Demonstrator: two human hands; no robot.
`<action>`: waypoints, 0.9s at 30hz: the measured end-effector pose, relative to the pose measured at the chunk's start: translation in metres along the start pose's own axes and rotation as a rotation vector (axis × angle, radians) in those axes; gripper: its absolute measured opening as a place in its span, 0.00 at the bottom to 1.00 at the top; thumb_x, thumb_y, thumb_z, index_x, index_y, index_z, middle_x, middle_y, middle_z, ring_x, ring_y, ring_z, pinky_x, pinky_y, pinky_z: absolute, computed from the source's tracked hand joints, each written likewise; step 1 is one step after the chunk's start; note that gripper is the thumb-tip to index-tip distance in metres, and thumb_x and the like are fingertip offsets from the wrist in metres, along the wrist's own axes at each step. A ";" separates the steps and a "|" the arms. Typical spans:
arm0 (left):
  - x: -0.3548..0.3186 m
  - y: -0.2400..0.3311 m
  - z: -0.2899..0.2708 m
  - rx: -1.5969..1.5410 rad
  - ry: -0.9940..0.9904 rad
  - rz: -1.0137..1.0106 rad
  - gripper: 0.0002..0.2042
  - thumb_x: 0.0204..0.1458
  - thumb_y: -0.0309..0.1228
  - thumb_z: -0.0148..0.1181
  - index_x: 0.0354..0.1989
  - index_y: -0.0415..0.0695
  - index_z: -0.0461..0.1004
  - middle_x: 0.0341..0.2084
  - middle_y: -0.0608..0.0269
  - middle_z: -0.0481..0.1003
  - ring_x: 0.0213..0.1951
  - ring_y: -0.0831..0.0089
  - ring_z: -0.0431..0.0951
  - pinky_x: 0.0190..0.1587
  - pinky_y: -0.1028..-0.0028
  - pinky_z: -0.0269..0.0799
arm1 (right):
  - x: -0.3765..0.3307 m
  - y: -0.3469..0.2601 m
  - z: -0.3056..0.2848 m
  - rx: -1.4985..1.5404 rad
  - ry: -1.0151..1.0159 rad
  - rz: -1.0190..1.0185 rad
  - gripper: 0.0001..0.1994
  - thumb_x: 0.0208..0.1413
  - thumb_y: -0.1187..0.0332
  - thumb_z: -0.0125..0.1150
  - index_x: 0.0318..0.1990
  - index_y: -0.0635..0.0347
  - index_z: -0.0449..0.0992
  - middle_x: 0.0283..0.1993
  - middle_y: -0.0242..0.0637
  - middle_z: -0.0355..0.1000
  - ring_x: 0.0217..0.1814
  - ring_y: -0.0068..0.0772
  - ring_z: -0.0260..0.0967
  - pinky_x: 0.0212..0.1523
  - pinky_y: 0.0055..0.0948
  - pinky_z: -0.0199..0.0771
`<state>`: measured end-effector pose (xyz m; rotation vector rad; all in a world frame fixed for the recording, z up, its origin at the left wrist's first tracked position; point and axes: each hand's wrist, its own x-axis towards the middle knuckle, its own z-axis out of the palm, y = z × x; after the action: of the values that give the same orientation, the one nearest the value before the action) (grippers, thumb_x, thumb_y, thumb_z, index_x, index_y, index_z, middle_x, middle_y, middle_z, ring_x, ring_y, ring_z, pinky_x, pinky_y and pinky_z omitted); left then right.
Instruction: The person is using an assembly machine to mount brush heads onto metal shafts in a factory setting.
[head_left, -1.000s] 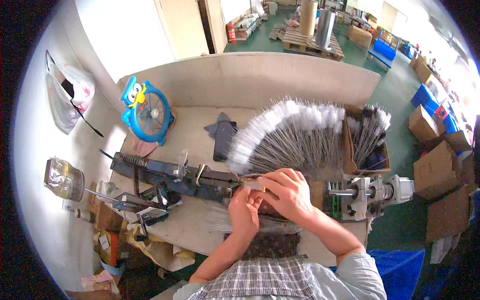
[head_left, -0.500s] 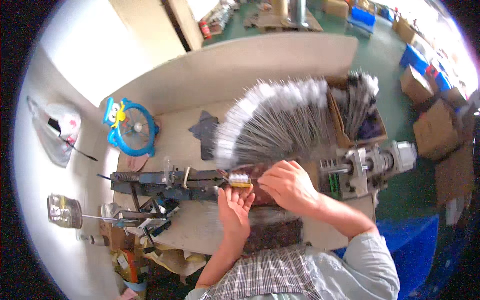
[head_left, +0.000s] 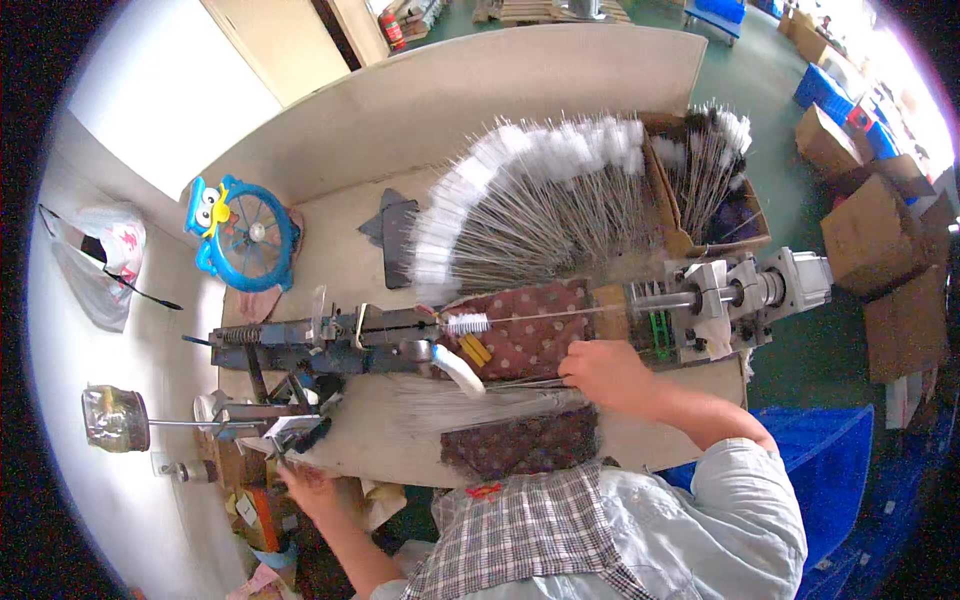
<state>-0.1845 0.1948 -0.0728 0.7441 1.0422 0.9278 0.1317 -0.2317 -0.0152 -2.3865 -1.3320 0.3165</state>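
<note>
Have the right hand [head_left: 608, 374] at the near edge of the dotted brown cloth [head_left: 548, 343], with fingers curled beside the loose wires [head_left: 500, 391]; cannot tell whether gripping any. Have the left hand [head_left: 308, 488] low by the metal linkage [head_left: 293, 427], with fingers too blurred to call open or closed. See the white bristle brush [head_left: 467, 323] on a thin wire over the cloth, between the black rail [head_left: 395, 325] and the motor spindle [head_left: 665, 300], just beyond two yellow strips [head_left: 481, 347].

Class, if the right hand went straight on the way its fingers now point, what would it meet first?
Probably the brown dotted cloth, just left of the right hand; the hand's height above it is unclear.
</note>
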 end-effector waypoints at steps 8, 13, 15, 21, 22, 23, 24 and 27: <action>0.029 -0.004 -0.005 0.014 0.301 0.101 0.18 0.50 0.54 0.52 0.31 0.50 0.70 0.28 0.73 0.70 0.28 0.81 0.67 0.28 0.79 0.64 | -0.005 -0.001 -0.021 -0.146 -0.082 0.004 0.05 0.49 0.65 0.53 0.30 0.53 0.75 0.31 0.33 0.70 0.36 0.38 0.71 0.32 0.38 0.73; -0.015 -0.053 0.033 -0.040 0.044 0.090 0.14 0.55 0.44 0.48 0.31 0.47 0.70 0.28 0.69 0.73 0.29 0.75 0.72 0.35 0.77 0.68 | -0.001 -0.002 -0.020 -0.057 -0.101 0.140 0.07 0.51 0.64 0.53 0.33 0.54 0.74 0.32 0.36 0.71 0.37 0.42 0.71 0.32 0.40 0.73; -0.036 -0.071 0.064 -0.081 -0.117 -0.131 0.11 0.56 0.40 0.47 0.37 0.45 0.68 0.33 0.64 0.73 0.34 0.72 0.73 0.39 0.73 0.71 | 0.003 0.000 -0.019 -0.035 -0.120 0.179 0.07 0.51 0.64 0.53 0.34 0.54 0.73 0.33 0.38 0.71 0.37 0.42 0.71 0.32 0.40 0.73; -0.142 -0.125 0.188 0.074 -0.649 -0.323 0.10 0.53 0.33 0.52 0.39 0.43 0.65 0.36 0.63 0.71 0.41 0.72 0.71 0.41 0.69 0.71 | -0.008 0.005 -0.018 -0.057 -0.121 0.057 0.06 0.50 0.66 0.53 0.34 0.55 0.72 0.33 0.38 0.69 0.36 0.44 0.71 0.33 0.40 0.73; -0.157 -0.126 0.211 0.124 -0.573 -0.340 0.10 0.53 0.33 0.52 0.39 0.43 0.65 0.36 0.63 0.71 0.41 0.72 0.71 0.41 0.69 0.71 | -0.012 0.006 -0.018 -0.062 -0.119 0.061 0.06 0.49 0.68 0.53 0.35 0.55 0.71 0.34 0.38 0.68 0.36 0.45 0.71 0.33 0.40 0.73; -0.173 -0.122 0.233 0.255 -0.570 -0.346 0.09 0.53 0.33 0.52 0.39 0.44 0.65 0.33 0.64 0.71 0.38 0.72 0.72 0.39 0.69 0.70 | -0.015 0.005 -0.018 -0.082 -0.138 0.092 0.07 0.48 0.70 0.52 0.36 0.56 0.71 0.35 0.39 0.67 0.35 0.45 0.71 0.33 0.40 0.73; -0.185 -0.112 0.251 0.385 -0.534 -0.378 0.08 0.54 0.33 0.51 0.39 0.45 0.65 0.30 0.65 0.71 0.35 0.71 0.72 0.37 0.68 0.70 | -0.017 0.003 -0.018 -0.065 -0.114 0.050 0.07 0.48 0.70 0.52 0.36 0.56 0.71 0.35 0.39 0.67 0.35 0.45 0.71 0.33 0.40 0.73; -0.230 -0.070 0.282 0.024 -0.576 -0.747 0.09 0.52 0.38 0.55 0.31 0.46 0.68 0.18 0.70 0.66 0.23 0.78 0.67 0.31 0.75 0.65 | -0.015 -0.001 -0.021 -0.067 -0.093 0.130 0.09 0.45 0.73 0.52 0.37 0.57 0.69 0.37 0.41 0.66 0.35 0.47 0.71 0.33 0.40 0.74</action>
<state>0.0501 -0.0649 0.0494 0.5237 0.7177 0.0416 0.1314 -0.2484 0.0040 -2.5484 -1.2476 0.4309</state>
